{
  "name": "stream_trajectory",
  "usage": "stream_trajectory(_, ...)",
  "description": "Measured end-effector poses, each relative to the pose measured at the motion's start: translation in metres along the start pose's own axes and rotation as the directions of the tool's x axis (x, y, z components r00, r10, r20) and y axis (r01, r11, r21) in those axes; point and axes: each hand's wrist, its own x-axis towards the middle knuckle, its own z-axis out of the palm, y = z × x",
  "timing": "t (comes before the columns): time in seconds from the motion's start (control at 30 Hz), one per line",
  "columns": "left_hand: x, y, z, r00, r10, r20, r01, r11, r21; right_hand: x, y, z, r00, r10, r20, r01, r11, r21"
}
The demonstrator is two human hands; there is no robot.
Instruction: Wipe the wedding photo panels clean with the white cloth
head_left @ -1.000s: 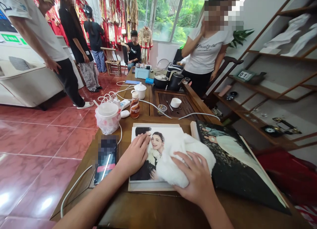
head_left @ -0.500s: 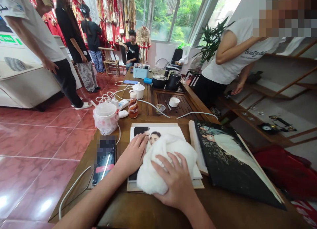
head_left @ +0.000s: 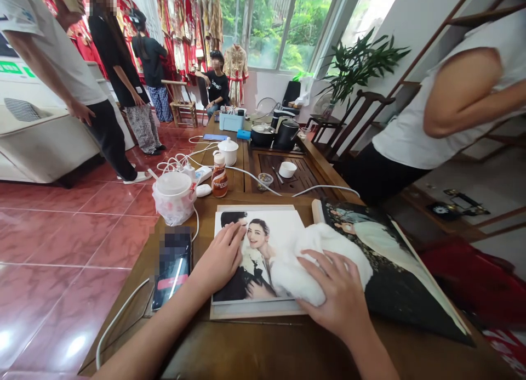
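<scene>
A large glossy portrait print (head_left: 257,259) of two people lies on a pale mount on the wooden table (head_left: 263,347). My left hand (head_left: 219,256) rests flat on the print's left side, fingers slightly apart. My right hand (head_left: 337,292) presses down on a white fluffy cloth (head_left: 312,265), gripping it on the print's right part. A thick album page (head_left: 394,270) with a dark photo lies propped at the right, its edge near the cloth. A phone (head_left: 175,265) lies left of my left hand.
A white container in a plastic bag (head_left: 173,198), a sauce bottle (head_left: 219,178), a power strip (head_left: 203,175) and cables stand beyond the print. Further back are a tea tray (head_left: 283,169) and kettles. A person (head_left: 447,111) leans at the right; others stand on the red tile floor (head_left: 61,259).
The white cloth and my right hand have moved right across the print, uncovering the portrait. My left hand stays nearly still. The person at the right has moved further right.
</scene>
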Motion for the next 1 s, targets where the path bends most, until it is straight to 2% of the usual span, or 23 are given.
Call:
stream_trajectory(0.13,0.002,0.001,0.001,1.000,-0.001,0.000,0.001,1.000,0.004,0.005,-0.015,0.001,0.999,-0.030,0.024,0.031,0.999,-0.014)
stream_trajectory(0.3,0.003,0.002,0.001,1.000,-0.011,-0.002,0.011,1.000,-0.016,0.019,-0.054,0.008,0.979,-0.188,0.077,0.182,0.980,0.080)
stream_trajectory(0.4,0.003,0.002,0.000,1.000,-0.011,0.006,0.011,0.999,-0.034,0.024,-0.064,0.012,0.966,-0.242,0.095,0.229,0.966,0.123)
stream_trajectory(0.47,0.003,0.002,0.000,1.000,-0.011,0.014,0.012,1.000,-0.025,0.024,-0.061,0.012,0.968,-0.234,0.089,0.221,0.966,0.133)
stream_trajectory(0.57,0.003,0.002,0.000,1.000,-0.010,0.016,0.010,1.000,-0.002,0.018,-0.042,0.010,0.983,-0.173,0.064,0.165,0.980,0.112)
stream_trajectory(0.7,0.001,0.000,0.000,1.000,0.005,-0.013,-0.005,1.000,-0.013,0.004,-0.010,0.005,0.997,-0.062,0.042,0.062,0.998,0.015)
stream_trajectory(0.8,0.000,-0.002,0.001,1.000,0.009,-0.024,-0.009,1.000,-0.018,-0.003,0.003,0.003,0.999,-0.021,0.024,0.022,0.999,-0.039)
stream_trajectory(0.9,0.000,-0.002,0.002,1.000,0.010,-0.027,-0.011,1.000,-0.019,-0.002,-0.003,0.003,1.000,-0.020,0.001,0.020,0.999,-0.036)
stream_trajectory(1.0,0.002,-0.001,0.002,1.000,0.001,-0.014,-0.002,1.000,-0.014,0.006,-0.025,0.005,0.997,-0.070,0.015,0.070,0.997,0.008)
